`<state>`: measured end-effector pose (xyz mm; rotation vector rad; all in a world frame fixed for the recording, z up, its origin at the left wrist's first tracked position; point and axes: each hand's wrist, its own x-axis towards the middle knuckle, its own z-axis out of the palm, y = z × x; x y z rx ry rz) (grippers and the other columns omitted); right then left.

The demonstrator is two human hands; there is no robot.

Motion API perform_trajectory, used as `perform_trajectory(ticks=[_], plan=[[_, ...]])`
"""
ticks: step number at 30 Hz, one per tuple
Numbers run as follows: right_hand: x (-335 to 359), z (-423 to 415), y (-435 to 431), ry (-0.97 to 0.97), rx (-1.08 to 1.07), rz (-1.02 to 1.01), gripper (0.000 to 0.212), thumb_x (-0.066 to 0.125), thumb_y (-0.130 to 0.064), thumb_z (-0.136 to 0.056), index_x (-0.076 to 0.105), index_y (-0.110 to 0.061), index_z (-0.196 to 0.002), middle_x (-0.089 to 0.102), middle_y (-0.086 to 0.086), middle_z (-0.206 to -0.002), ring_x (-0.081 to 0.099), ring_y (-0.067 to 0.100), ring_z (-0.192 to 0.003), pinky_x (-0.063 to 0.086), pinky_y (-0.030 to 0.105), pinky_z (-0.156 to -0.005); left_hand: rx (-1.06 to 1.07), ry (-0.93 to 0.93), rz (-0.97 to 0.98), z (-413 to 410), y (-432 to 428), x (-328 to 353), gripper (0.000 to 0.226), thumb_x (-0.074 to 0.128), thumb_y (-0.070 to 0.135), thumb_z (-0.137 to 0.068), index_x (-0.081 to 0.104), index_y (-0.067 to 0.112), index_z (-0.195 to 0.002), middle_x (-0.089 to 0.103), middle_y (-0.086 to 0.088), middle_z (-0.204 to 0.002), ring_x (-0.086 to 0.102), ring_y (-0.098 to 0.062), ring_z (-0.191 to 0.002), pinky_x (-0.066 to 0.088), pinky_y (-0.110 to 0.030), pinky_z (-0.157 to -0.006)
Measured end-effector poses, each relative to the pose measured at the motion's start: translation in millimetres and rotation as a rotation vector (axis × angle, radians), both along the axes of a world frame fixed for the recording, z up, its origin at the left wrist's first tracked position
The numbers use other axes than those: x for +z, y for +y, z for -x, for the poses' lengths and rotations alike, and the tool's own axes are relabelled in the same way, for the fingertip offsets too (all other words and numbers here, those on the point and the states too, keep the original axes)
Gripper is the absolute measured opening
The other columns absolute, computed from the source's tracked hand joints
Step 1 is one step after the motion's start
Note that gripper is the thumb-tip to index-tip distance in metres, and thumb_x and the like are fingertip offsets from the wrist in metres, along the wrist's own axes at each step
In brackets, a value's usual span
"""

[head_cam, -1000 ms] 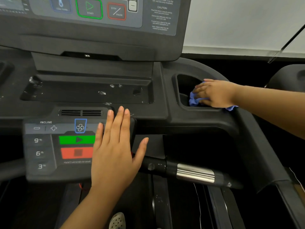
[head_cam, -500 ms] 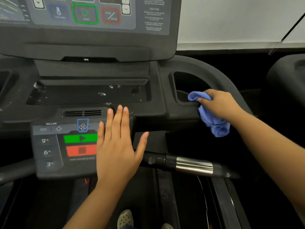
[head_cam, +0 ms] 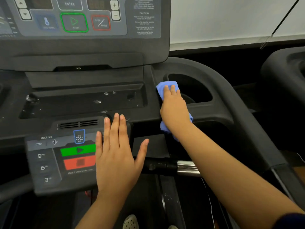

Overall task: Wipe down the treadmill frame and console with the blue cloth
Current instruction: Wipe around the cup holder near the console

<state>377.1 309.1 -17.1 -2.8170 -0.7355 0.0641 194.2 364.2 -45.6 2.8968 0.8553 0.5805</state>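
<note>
The blue cloth (head_cam: pixel 166 85) lies on the dark treadmill frame (head_cam: pixel 231 100), on the strip between the accessory tray (head_cam: pixel 82 101) and the cup holder (head_cam: pixel 189 90). My right hand (head_cam: pixel 175 109) presses flat on the cloth with its fingers pointing away from me; a tail of cloth hangs below my wrist over the frame's front edge. My left hand (head_cam: pixel 115 156) rests flat, fingers straight and spread, on the right edge of the lower control panel (head_cam: pixel 46 162). The upper console (head_cam: pixel 82 47) with its start and stop buttons fills the top left.
White specks and smears dot the tray. A black and chrome handlebar (head_cam: pixel 186 167) runs under my right forearm. Part of a neighbouring machine (head_cam: pixel 283 66) shows at the right edge. My shoe (head_cam: pixel 130 222) is on the belt below.
My right hand has come out of the cup holder with the cloth, dropped to the frame's front edge, then slid left and up onto the strip beside the tray. My left hand has stayed put.
</note>
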Motion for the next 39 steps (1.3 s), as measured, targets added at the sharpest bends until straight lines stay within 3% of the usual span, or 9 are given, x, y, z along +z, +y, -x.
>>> perform_trajectory(ticks=[3, 6, 11, 16, 20, 26, 32, 35, 39], plan=[[13.6, -28.0, 12.1, 0.117, -0.133, -0.213, 0.034, 0.038, -0.008, -0.094, 0.047, 0.0, -0.126, 0.049, 0.021, -0.127, 0.048, 0.035, -0.117, 0.038, 0.034, -0.082, 0.003, 0.014, -0.006, -1.5, 0.5, 0.4, 0.079, 0.027, 0.06, -0.092, 0.022, 0.004, -0.148, 0.022, -0.01, -0.155, 0.01, -0.022, -0.146, 0.008, -0.04, -0.117], [16.6, -64.8, 18.8, 0.355, -0.283, -0.296, 0.035, 0.036, -0.014, -0.097, 0.054, -0.002, -0.124, 0.055, 0.017, -0.127, 0.051, 0.031, -0.119, 0.041, 0.032, -0.086, -0.007, 0.02, -0.006, -0.6, -0.8, -0.4, 0.08, 0.028, 0.06, -0.092, 0.021, 0.004, -0.148, 0.021, -0.01, -0.156, 0.009, -0.023, -0.146, 0.009, -0.041, -0.117], [17.9, -83.0, 28.3, 0.441, -0.269, -0.224, 0.062, 0.022, -0.048, -0.101, 0.056, 0.0, -0.122, 0.056, 0.015, -0.128, 0.049, 0.03, -0.119, 0.037, 0.029, -0.089, -0.013, 0.002, 0.003, -2.3, -1.5, 0.0, 0.079, 0.029, 0.06, -0.092, 0.022, 0.004, -0.148, 0.023, -0.011, -0.155, 0.009, -0.023, -0.146, 0.008, -0.042, -0.117], [17.9, -80.0, 7.9, 0.607, -0.186, -0.28, 0.089, 0.036, -0.081, -0.076, 0.055, -0.01, -0.127, 0.058, 0.01, -0.122, 0.055, 0.025, -0.11, 0.04, 0.034, -0.095, -0.019, -0.013, 0.005, -0.8, 0.4, 0.7, 0.078, 0.031, 0.059, -0.092, 0.023, 0.004, -0.148, 0.022, -0.011, -0.156, 0.007, -0.023, -0.146, 0.007, -0.042, -0.117], [19.1, -79.2, -18.7, 0.686, -0.024, -0.105, 0.074, 0.041, -0.085, -0.07, 0.067, -0.017, -0.074, 0.066, -0.001, -0.068, 0.059, 0.017, -0.076, 0.042, 0.031, -0.082, -0.023, -0.019, 0.013, 1.4, -0.4, 0.9, 0.078, 0.031, 0.058, -0.092, 0.022, 0.004, -0.148, 0.022, -0.012, -0.155, 0.007, -0.023, -0.146, 0.008, -0.043, -0.118], [22.8, -73.3, -38.7, 0.487, 0.167, 0.074, 0.065, 0.058, -0.074, -0.07, 0.067, -0.011, -0.083, 0.066, 0.004, -0.084, 0.062, 0.015, -0.081, 0.049, 0.03, -0.078, -0.039, -0.015, 0.019, 1.4, -1.9, 1.0, 0.078, 0.029, 0.059, -0.093, 0.022, 0.004, -0.148, 0.022, -0.012, -0.156, 0.007, -0.024, -0.146, 0.008, -0.044, -0.118], [21.3, -57.8, -61.7, 0.01, 0.372, 0.113, 0.051, 0.056, -0.059, -0.083, 0.046, -0.012, -0.068, 0.052, 0.003, -0.06, 0.05, 0.015, -0.058, 0.044, 0.028, -0.061, -0.056, -0.041, 0.032, 2.4, -0.5, 0.0, 0.077, 0.031, 0.058, -0.092, 0.024, 0.004, -0.147, 0.024, -0.011, -0.155, 0.008, -0.023, -0.146, 0.009, -0.043, -0.117], [24.7, -45.4, -71.5, -0.185, 0.472, 0.202, 0.038, 0.051, -0.045, -0.092, 0.041, -0.012, -0.075, 0.048, 0.004, -0.062, 0.051, 0.023, -0.063, 0.042, 0.035, -0.063, -0.06, -0.049, 0.037, 2.5, 0.5, -0.3, 0.078, 0.031, 0.058, -0.092, 0.024, 0.004, -0.147, 0.024, -0.011, -0.155, 0.008, -0.023, -0.146, 0.008, -0.042, -0.117], [5.8, -30.1, -100.9, -0.158, 0.553, 0.084, 0.031, 0.06, -0.033, -0.088, 0.06, -0.005, -0.102, 0.065, 0.013, -0.1, 0.063, 0.031, -0.092, 0.048, 0.037, -0.082, -0.054, -0.034, 0.033, 2.6, 0.8, -0.1, 0.079, 0.029, 0.059, -0.091, 0.022, 0.004, -0.148, 0.023, -0.011, -0.155, 0.008, -0.023, -0.146, 0.008, -0.043, -0.117]])
